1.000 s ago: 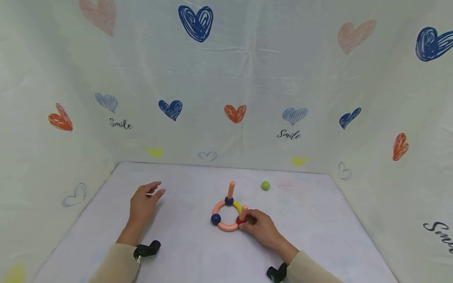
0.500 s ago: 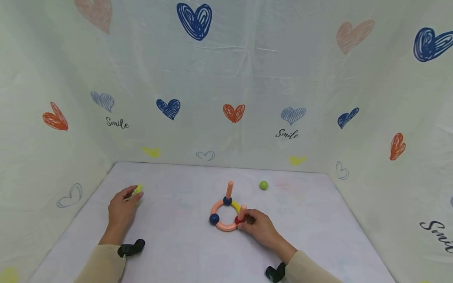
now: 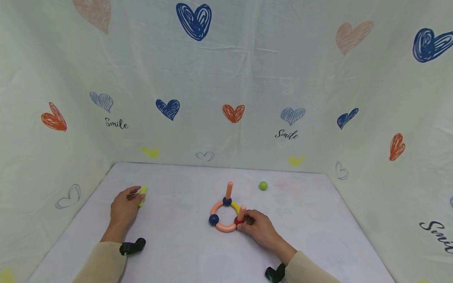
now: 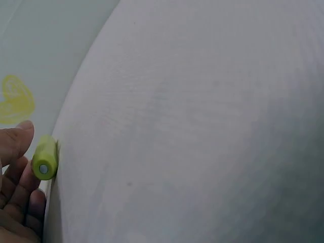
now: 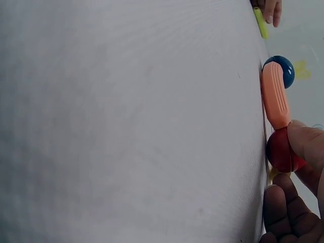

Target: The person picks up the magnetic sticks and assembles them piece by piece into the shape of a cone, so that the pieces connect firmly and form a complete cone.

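A ring of curved sticks, one yellow (image 3: 235, 206) and two peach (image 3: 225, 228), joins two blue balls (image 3: 214, 219) and a red ball (image 5: 283, 152). Straight peach sticks (image 3: 229, 190) stand up from the far blue ball and the red one. My right hand (image 3: 261, 227) pinches the red ball between thumb and fingers. At the far left, my left hand (image 3: 124, 206) is at a yellow-green stick (image 4: 45, 159) with a metal disc in its end. The stick lies on the table against the fingers, while the thumb is apart from it in the left wrist view.
A green ball (image 3: 263, 186) rests on the white table (image 3: 184, 251) behind the ring, to the right. A pale curtain (image 3: 212, 70) printed with hearts encloses the table's back and sides. Dark wrist cameras (image 3: 133, 247) are worn at both sleeves.
My left hand has gone left and down to the yellow-green stick, which has since shifted slightly right and shows more of its length. The right hand keeps its hold on the red ball.
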Demonstrator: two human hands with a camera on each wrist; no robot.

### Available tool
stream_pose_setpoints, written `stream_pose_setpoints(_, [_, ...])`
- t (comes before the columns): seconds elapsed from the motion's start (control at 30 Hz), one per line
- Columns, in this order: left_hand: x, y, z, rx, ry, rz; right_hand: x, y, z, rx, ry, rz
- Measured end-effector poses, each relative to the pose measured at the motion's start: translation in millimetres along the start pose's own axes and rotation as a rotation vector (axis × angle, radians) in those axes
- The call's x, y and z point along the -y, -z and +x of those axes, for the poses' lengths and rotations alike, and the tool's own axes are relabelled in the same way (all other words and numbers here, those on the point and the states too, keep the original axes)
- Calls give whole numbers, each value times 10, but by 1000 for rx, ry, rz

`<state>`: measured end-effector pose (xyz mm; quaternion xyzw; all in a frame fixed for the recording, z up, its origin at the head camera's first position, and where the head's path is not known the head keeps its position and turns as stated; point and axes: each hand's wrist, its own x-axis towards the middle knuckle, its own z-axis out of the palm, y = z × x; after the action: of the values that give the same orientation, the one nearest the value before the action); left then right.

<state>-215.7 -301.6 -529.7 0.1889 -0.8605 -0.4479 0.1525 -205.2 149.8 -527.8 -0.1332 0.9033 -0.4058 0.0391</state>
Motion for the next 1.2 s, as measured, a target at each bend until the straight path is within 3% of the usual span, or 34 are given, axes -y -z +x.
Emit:
stream_pose_setpoints(0.33, [0, -85, -9, 41, -44, 72, 3, -1, -4, 7, -8, -2])
stream_pose_setpoints(0.6, [6, -117, -8, 7, -93, 123, 1, 1, -5, 10, -8, 3])
stream_pose_setpoints(1.0, [-74, -89, -56, 21, -78, 41, 22, 2, -17, 2, -9, -3])
stream_pose_setpoints(1.2, [-142, -119, -92, 92, -71, 16, 11, 3, -15, 5, 2, 4])
